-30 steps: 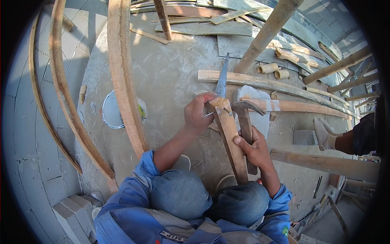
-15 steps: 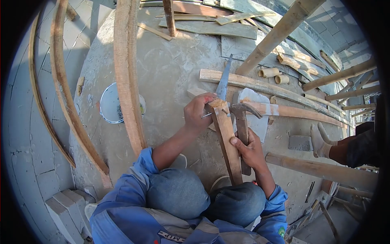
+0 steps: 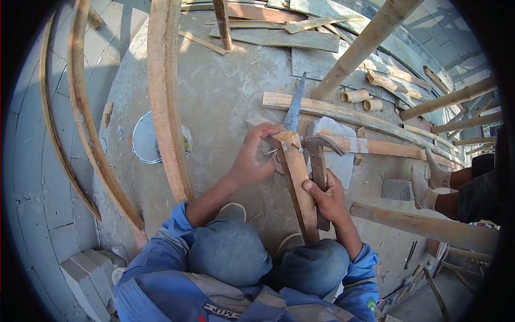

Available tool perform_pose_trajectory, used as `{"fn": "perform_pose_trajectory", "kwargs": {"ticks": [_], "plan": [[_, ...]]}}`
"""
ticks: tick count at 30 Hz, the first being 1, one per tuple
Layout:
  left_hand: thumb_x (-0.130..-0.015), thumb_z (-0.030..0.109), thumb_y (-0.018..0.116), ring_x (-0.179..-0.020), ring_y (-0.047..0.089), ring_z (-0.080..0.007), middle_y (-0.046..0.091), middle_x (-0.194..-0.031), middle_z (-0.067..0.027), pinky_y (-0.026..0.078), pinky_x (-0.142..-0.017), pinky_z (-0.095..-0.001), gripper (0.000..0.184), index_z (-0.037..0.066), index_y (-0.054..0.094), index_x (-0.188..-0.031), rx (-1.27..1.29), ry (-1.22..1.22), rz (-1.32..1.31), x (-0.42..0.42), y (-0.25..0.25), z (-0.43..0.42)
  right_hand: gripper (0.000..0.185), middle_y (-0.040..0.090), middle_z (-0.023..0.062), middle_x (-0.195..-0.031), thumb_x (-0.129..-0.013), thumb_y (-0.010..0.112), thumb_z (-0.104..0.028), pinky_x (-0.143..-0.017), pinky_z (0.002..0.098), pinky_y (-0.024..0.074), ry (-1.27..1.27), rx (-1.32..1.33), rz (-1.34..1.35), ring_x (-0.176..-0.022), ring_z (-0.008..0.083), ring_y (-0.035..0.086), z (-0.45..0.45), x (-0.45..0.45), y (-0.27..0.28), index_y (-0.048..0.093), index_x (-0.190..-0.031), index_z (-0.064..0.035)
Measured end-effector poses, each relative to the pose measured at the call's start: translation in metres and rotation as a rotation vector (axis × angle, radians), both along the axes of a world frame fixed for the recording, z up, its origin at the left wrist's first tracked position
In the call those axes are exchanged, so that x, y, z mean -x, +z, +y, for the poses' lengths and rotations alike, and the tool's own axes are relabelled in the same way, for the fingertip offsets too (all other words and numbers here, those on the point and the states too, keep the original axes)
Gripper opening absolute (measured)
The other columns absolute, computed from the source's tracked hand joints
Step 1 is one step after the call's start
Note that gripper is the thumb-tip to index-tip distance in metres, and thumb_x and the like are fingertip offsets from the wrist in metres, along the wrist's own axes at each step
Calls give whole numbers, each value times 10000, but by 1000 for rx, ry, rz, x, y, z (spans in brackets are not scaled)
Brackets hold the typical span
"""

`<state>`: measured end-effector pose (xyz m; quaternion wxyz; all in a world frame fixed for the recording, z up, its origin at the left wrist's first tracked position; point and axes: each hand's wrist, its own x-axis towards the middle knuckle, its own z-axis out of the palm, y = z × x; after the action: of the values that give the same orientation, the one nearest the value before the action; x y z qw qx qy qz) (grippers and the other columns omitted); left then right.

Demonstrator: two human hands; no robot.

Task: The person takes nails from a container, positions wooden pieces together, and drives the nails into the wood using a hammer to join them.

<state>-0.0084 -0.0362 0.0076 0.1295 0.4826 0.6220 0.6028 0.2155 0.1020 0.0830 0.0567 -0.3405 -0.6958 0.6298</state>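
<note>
Concrete floor (image 3: pixel 220 80); timber (image 3: pixel 301 190): long axis forward, nailed end away; left fingers (image 3: pixel 266 129): apart; right fingers (image 3: pixel 314 190): clamping timber + hammer (image 3: pixel 318 165)

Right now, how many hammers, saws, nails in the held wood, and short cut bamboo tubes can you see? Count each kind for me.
Hammer: 1
Saw: 1
Nails: 2
Short bamboo tubes: 2
Total: 6
</note>
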Motion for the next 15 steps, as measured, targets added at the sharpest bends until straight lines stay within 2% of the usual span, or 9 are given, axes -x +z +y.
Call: {"fn": "perform_pose_trajectory", "kwargs": {"ticks": [1, 4, 7, 10, 13, 15], "plan": [[-796, 220, 837, -1420, 457, -315, 459, -1514, -202, 435, -1107, -448, 748, -3, 471, -1409, 11, -56, 23, 3, 0, -5, 435, 680, 35, -972, -917, 827, -314, -795, 283, 505, 8, -7, -5, -878, 100, 607, 0, 0, -2, 621, -1140, -2], [-710, 371, 901, -1435, 370, -346, 379, -1508, -200, 304, -1194, -482, 956, 17, 441, -1470, -4, -46, -134, -9, 18, -14, 451, 684, 39, -983, -916, 827, -327, -806, 284, 509, -15, 56, 59, -889, 104, 614, -3, 1, -5, 623, -1147, 2], [-676, 521, 941, -1428, 351, -359, 368, -1461, -205, 345, -1167, -487, 1160, 22, 348, -1540, 213, 95, 166, -15, 30, -15, 472, 690, 47, -998, -916, 825, -343, -816, 286, 513, -4, 13, 14, -908, 108, 623, -1, 0, 0, 625, -1159, 9], [-630, 630, 941, -1346, 453, -332, 397, -1404, -194, 444, -1085, -455, 1267, 6, 322, -1542, 384, 94, -140, -33, 45, -10, 487, 696, 52, -999, -914, 825, -354, -812, 288, 518, -15, 27, 41, -908, 112, 630, -1, 0, 2, 628, -1165, 13], [-671, 557, 953, -1241, 572, -291, 415, -1415, -230, 542, -975, -417, 1282, 18, 209, -1565, 419, 22, -419, -38, 43, -8, 503, 706, 59, -1001, -909, 831, -356, -800, 293, 523, -9, -3, 8, -893, 115, 634, 0, -2, 0, 628, -1178, 18], [-711, 436, 958, -1150, 639, -272, 480, -1372, -249, 574, -932, -394, 1283, 37, 96, -1572, 254, -51, -586, -48, 48, -3, 510, 709, 62, -996, -904, 835, -358, -794, 296, 526, -3, -6, 26, -885, 118, 637, 0, -2, -4, 629, -1180, 19]]}}
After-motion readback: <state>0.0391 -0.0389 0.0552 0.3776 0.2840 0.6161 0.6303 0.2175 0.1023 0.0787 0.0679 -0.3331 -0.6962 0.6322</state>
